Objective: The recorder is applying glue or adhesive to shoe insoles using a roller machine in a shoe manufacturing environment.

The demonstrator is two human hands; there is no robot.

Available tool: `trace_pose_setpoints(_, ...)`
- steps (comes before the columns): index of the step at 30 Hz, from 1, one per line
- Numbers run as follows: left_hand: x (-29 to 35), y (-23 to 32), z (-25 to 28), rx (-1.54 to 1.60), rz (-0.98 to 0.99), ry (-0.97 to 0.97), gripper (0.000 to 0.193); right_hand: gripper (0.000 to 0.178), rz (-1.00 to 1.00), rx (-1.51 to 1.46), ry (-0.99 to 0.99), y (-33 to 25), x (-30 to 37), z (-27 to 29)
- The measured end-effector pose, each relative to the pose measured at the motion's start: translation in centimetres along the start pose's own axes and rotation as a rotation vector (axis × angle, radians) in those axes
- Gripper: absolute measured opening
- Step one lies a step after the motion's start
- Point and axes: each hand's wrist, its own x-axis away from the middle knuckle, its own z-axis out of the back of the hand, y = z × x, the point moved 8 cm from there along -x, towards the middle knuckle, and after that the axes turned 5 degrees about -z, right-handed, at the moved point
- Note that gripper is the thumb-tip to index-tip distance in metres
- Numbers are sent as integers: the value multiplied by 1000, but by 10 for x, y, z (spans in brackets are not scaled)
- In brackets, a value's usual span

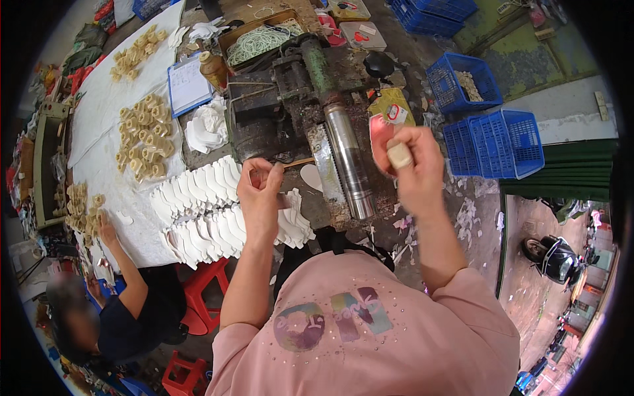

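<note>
My left hand is raised over two rows of white curved pieces, its thumb and fingers closed together. What it pinches, if anything, I cannot make out. On the other side of a shiny metal cylinder, my right hand is closed around a beige block with a rounded end. A pink flat piece shows just beyond that block; whether my fingers touch it I cannot tell. Between my left hand and the cylinder lies a small white rounded piece.
Dark machinery with a green metal part stands behind the cylinder. Beige chunky pieces lie heaped on the white-covered table. At left a co-worker's hand reaches among similar pieces. Blue baskets stand right; a red stool is below.
</note>
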Motion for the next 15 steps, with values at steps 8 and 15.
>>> trace_pose_setpoints(8,21,-4,-65,-802,-611,-299,22,17,208,828,-369,52,-11,-14)
trace_pose_setpoints(15,7,-15,-4,-659,-361,-141,14,10,6,472,-71,60,-23,11)
